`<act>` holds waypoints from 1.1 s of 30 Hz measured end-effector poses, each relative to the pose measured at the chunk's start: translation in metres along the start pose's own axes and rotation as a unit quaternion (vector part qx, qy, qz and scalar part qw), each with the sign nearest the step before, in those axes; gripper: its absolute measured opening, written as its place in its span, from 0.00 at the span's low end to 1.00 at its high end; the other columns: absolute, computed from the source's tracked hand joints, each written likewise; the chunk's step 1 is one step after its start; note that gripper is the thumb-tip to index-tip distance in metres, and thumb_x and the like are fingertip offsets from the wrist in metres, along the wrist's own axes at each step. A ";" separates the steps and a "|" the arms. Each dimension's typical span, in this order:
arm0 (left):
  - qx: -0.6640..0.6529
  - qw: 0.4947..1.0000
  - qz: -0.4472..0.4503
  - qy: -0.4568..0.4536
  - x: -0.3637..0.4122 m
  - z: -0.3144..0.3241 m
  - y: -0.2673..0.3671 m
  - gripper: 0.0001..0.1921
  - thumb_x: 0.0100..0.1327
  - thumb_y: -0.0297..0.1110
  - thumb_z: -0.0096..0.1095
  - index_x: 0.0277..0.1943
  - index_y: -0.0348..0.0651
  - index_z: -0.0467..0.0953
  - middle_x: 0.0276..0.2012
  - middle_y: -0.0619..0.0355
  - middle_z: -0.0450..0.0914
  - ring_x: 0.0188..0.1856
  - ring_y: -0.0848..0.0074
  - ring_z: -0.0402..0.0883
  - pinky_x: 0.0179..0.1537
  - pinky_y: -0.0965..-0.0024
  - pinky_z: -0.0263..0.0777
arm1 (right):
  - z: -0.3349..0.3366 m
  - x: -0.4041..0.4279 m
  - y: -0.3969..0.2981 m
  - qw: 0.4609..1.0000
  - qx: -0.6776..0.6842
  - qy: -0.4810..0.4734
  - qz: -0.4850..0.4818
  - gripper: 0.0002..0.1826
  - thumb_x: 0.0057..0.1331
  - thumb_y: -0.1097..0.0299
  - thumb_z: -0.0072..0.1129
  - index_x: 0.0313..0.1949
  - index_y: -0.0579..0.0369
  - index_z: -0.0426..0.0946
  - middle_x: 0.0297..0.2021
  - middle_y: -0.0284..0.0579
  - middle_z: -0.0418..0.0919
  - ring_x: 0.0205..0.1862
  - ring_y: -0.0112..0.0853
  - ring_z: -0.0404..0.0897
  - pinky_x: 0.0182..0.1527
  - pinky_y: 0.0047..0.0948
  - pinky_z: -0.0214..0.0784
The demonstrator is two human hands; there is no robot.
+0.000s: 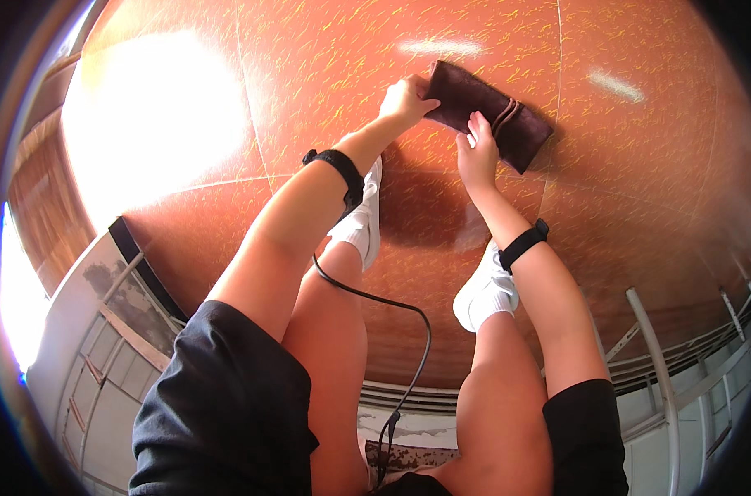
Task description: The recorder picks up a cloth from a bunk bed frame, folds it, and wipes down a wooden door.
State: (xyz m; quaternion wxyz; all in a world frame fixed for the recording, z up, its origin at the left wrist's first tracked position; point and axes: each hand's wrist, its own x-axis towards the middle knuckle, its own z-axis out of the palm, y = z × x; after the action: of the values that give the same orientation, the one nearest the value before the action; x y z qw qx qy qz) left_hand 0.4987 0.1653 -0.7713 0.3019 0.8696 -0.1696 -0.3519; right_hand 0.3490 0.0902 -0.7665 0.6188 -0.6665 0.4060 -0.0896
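Note:
A dark brown, leather-like folded pouch (468,93) lies slantwise ahead of my feet, on or just above the floor. A thin brown cord (507,118) wraps around it towards its right end. My left hand (409,99) grips the pouch's left end, thumb on top and the other fingers partly hidden behind the edge. At the near long edge, left of the cord, my right hand (479,149) has its fingertips against the pouch, with thumb and fingers apart. Whether any fingers reach underneath is hidden.
Glossy orange-brown floor tiles (326,80) spread ahead, with strong glare at left. My white shoes (484,282) stand apart on them. A black cable (406,304) hangs between my legs. White metal frames (651,347) stand at right, and more bars (96,372) at left.

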 end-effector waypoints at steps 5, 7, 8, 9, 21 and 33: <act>-0.032 0.998 -0.031 -0.038 0.002 0.000 0.003 0.15 0.47 0.38 0.67 0.38 0.41 0.77 0.30 0.54 0.81 0.32 0.72 0.80 0.38 0.71 0.72 | -0.007 0.001 0.005 0.999 0.009 -0.031 0.009 0.26 0.58 0.77 0.43 0.58 0.69 0.56 0.57 0.62 0.63 0.60 0.45 0.63 0.59 0.37 0.58; -0.051 0.998 -0.019 -0.021 0.002 0.001 0.003 0.14 0.48 0.38 0.66 0.37 0.41 0.77 0.30 0.54 0.81 0.32 0.71 0.80 0.38 0.70 0.72 | -0.006 0.001 0.000 0.999 0.010 -0.035 0.012 0.27 0.58 0.77 0.43 0.58 0.69 0.57 0.57 0.61 0.62 0.60 0.45 0.62 0.59 0.37 0.58; -0.034 0.999 -0.029 -0.024 0.004 0.000 0.004 0.14 0.48 0.38 0.66 0.37 0.41 0.77 0.30 0.54 0.81 0.33 0.71 0.80 0.38 0.70 0.72 | -0.005 0.002 -0.002 0.999 0.007 -0.032 0.014 0.26 0.57 0.77 0.43 0.57 0.69 0.57 0.57 0.61 0.62 0.60 0.45 0.63 0.59 0.37 0.58; -0.019 0.999 -0.038 -0.029 0.005 0.001 0.006 0.14 0.48 0.38 0.66 0.36 0.41 0.77 0.30 0.54 0.81 0.34 0.71 0.80 0.38 0.69 0.72 | -0.006 0.001 -0.003 0.999 0.001 -0.028 0.017 0.26 0.57 0.78 0.43 0.57 0.69 0.57 0.57 0.61 0.62 0.60 0.45 0.63 0.59 0.37 0.58; -0.096 0.994 -0.048 0.006 0.013 0.005 0.003 0.19 0.47 0.35 0.69 0.42 0.39 0.75 0.31 0.61 0.77 0.33 0.79 0.76 0.35 0.76 0.71 | -0.020 -0.004 -0.022 0.984 -0.111 -0.084 -0.111 0.28 0.58 0.72 0.50 0.57 0.69 0.57 0.55 0.64 0.63 0.58 0.49 0.63 0.59 0.38 0.57; -0.092 0.995 0.040 0.028 -0.007 0.012 0.036 0.23 0.45 0.25 0.68 0.47 0.43 0.72 0.28 0.62 0.72 0.29 0.78 0.71 0.34 0.75 0.70 | -0.040 0.009 -0.021 0.980 -0.114 -0.004 -0.161 0.20 0.54 0.78 0.50 0.49 0.66 0.68 0.44 0.57 0.73 0.47 0.45 0.74 0.50 0.34 0.65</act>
State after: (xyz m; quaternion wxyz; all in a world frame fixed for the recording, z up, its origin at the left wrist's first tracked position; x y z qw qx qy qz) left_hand 0.4828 0.1366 -0.7516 0.3991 0.8403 -0.1626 -0.3288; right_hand 0.3388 0.0523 -0.7426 0.5173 -0.7899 0.2987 -0.1386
